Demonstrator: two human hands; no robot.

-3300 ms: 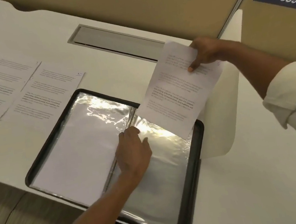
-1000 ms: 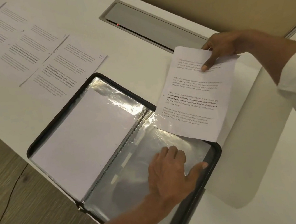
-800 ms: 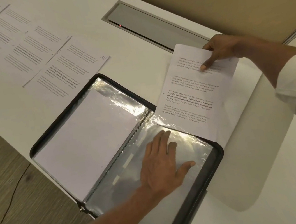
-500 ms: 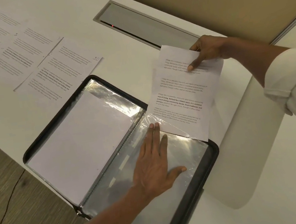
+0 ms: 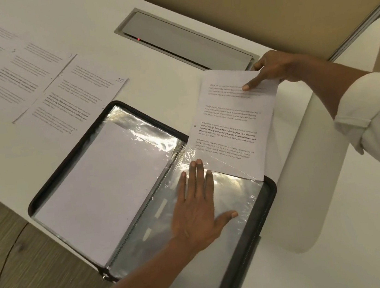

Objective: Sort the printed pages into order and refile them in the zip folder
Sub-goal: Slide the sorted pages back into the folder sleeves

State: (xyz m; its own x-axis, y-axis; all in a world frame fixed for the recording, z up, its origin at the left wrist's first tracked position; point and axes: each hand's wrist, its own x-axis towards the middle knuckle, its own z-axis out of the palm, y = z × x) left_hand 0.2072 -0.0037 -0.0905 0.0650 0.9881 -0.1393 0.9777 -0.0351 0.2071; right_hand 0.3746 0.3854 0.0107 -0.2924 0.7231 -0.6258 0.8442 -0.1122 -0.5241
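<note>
Since half a second ago the printed page (image 5: 232, 123) has been lowered, and its bottom edge is now seen under the clear sleeve (image 5: 239, 195) in the right half of the zip folder (image 5: 272, 195); the page is pinched at its top by the right hand (image 5: 273, 68); the left hand (image 5: 198, 205) is laid flat and outstretched on the sleeve near its mouth; the plastic should be kept pressed and the sheet fed straight, so that no corner is caught.

At 10 o'clock the loose pages (image 5: 17, 70) run off the frame, their text too blurred to read. At 6 o'clock the zip folder (image 5: 272, 193) is cut off. The held page (image 5: 232, 123) hides some of the right hand's (image 5: 278, 69) fingers.
</note>
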